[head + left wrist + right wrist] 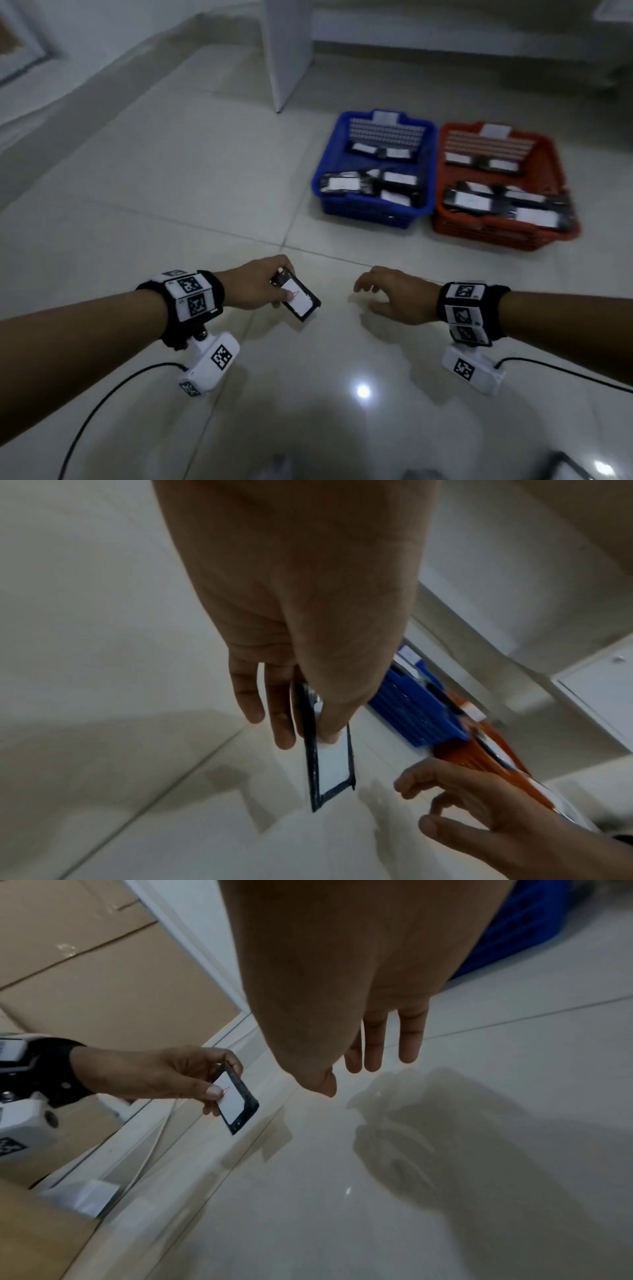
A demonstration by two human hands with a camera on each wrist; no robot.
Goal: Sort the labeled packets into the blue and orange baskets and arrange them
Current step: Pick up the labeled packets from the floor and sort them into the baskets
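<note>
My left hand (pixel 263 287) pinches a black packet (pixel 298 297) with a white label, thumb on the label and fingers behind it, held just above the floor. The same packet (pixel 334 764) hangs from the thumb and fingers in the left wrist view, and the packet (pixel 236 1100) shows again in the right wrist view. My right hand (pixel 387 294) hovers to its right, fingers loosely spread and holding nothing. The blue basket (pixel 376 212) and the orange basket (pixel 507 236) stand side by side farther off on the right, each holding several labeled packets.
Glossy pale floor tiles (pixel 171 205) stretch around the hands. A white panel leg (pixel 287 54) stands behind the baskets. Cardboard boxes (pixel 103 974) lie along the wall on the left. Cables (pixel 102 401) trail from both wrist cameras.
</note>
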